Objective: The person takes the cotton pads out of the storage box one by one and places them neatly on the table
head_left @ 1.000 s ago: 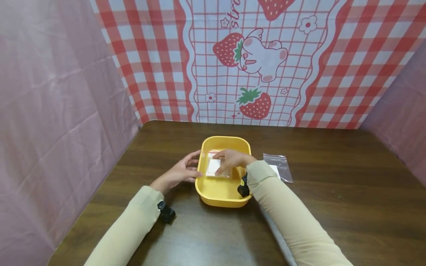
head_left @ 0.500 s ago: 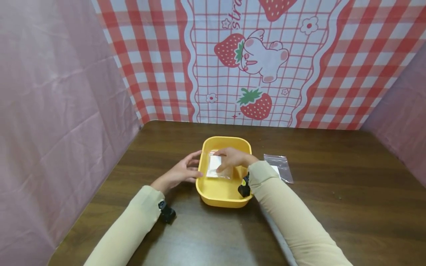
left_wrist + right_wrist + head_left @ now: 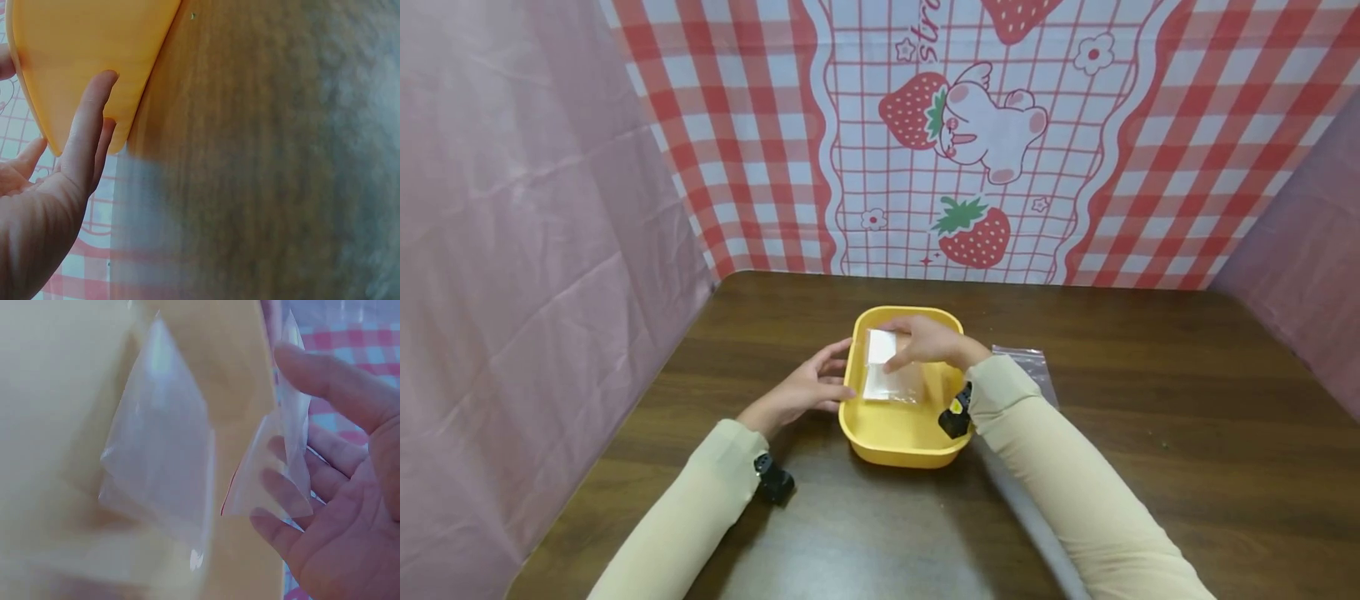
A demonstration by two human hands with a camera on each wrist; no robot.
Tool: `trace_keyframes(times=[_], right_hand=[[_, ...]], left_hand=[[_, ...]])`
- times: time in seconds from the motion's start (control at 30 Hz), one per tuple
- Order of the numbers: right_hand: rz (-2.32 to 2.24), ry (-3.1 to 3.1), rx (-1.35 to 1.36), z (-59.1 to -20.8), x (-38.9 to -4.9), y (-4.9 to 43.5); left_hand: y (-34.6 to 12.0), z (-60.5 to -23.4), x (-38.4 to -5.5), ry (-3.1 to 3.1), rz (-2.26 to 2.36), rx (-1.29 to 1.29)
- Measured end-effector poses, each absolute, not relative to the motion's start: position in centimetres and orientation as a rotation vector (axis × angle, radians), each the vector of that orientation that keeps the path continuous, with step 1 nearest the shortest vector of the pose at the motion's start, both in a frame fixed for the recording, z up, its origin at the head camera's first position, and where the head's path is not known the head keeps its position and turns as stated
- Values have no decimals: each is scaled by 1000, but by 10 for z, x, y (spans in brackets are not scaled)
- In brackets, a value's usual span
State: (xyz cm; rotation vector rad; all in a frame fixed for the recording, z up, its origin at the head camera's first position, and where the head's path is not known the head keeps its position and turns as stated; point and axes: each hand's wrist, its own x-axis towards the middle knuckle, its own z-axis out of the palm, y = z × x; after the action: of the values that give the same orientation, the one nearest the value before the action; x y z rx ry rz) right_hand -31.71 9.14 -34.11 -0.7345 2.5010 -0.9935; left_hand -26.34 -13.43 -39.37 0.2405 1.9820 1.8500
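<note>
A yellow plastic tub (image 3: 904, 457) stands on the table. Inside it, my right hand (image 3: 927, 342) pinches a small clear zip bag (image 3: 294, 437) with a white piece in it. In the right wrist view, my thumb is on one side of this bag and my fingers are behind it. Another clear bag (image 3: 891, 385) with white contents lies in the tub, just below the held one and apart from it. My left hand (image 3: 801, 393) rests against the tub's left side, its fingers fairly straight along the outer wall (image 3: 94, 37).
Right of the tub, another clear zip bag (image 3: 1036, 365) lies on the brown wooden table (image 3: 1165, 367), partly hidden by my right sleeve. A red-and-white checked strawberry cloth (image 3: 760, 167) hangs behind the table. Pink cloth (image 3: 550, 250) hangs at the left side.
My right hand has raised one bag off the other and moved it slightly toward the tub's far end. The lower bag now shows more. My left hand stays at the tub's side.
</note>
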Motion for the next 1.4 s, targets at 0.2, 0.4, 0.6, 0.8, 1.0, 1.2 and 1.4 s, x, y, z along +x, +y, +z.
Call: trace_keyframes(times=[0.2, 0.4, 0.6, 0.8, 1.0, 1.2, 1.4], right_hand=[[-1015, 2535, -792, -332, -307, 88], [-1026, 2545, -829, -326, -299, 87], [-1013, 2578, -861, -322, -292, 90], [-1048, 2596, -864, -321, -285, 97], [-1136, 2572, -884, -318, -273, 106], [-1156, 2576, -861, -316, -259, 116], [-1163, 2604, -821, -313, -248, 128]], left_hand=[[-135, -396, -263, 1988, 1847, 246], [-136, -396, -262, 1999, 1845, 243], [-137, -395, -262, 1984, 1851, 251], [-137, -396, -262, 1981, 1858, 249], [-135, -396, -263, 1985, 1857, 257], [-133, -396, -262, 1979, 1872, 249], [-133, -396, -262, 1973, 1881, 235]])
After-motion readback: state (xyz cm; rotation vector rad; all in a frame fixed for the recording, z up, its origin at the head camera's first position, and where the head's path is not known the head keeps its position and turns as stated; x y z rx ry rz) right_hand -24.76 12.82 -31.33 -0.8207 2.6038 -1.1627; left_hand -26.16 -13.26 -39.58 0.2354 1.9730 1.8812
